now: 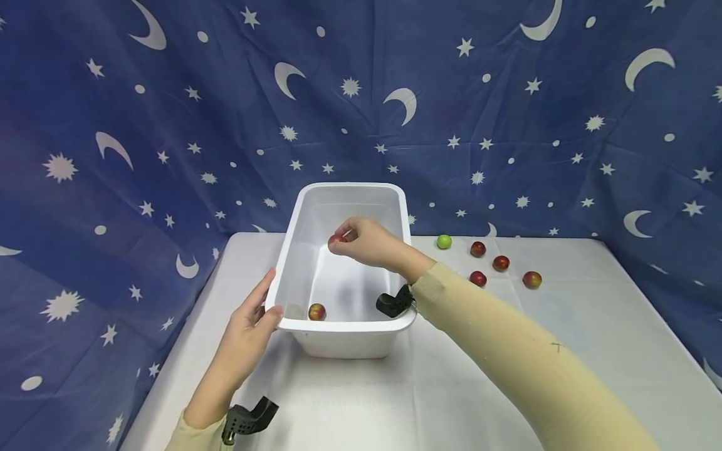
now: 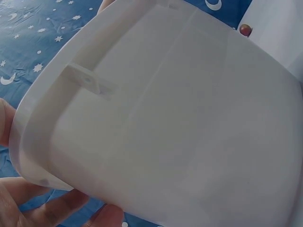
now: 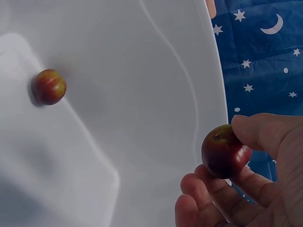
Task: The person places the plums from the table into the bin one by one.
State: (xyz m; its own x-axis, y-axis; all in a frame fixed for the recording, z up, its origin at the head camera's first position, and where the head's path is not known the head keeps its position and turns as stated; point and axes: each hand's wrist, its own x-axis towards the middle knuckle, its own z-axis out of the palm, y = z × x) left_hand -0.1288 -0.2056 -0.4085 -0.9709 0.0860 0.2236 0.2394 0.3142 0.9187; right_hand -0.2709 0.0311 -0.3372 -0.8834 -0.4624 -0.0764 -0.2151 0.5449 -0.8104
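Observation:
A deep white plastic basin (image 1: 346, 326) stands on the table. At its near left corner my left hand (image 1: 244, 338) grips the rim, thumb at the top edge and fingers along the outside. My right hand (image 1: 369, 243) is over the inside of the basin, pinching a dark red plum (image 3: 222, 153) between thumb and fingers. Another plum, red and yellow (image 1: 317, 312), lies on the basin floor near the front left; the right wrist view shows it well apart from the held one. The left wrist view is mostly filled by the basin's outer wall (image 2: 189, 118).
Right of the basin, several red plums (image 1: 501, 263) lie scattered on the white-covered table (image 1: 592, 351), with a small green fruit (image 1: 444, 242) behind them. A blue cloth (image 1: 350, 113) with moons and stars hangs behind and around the table.

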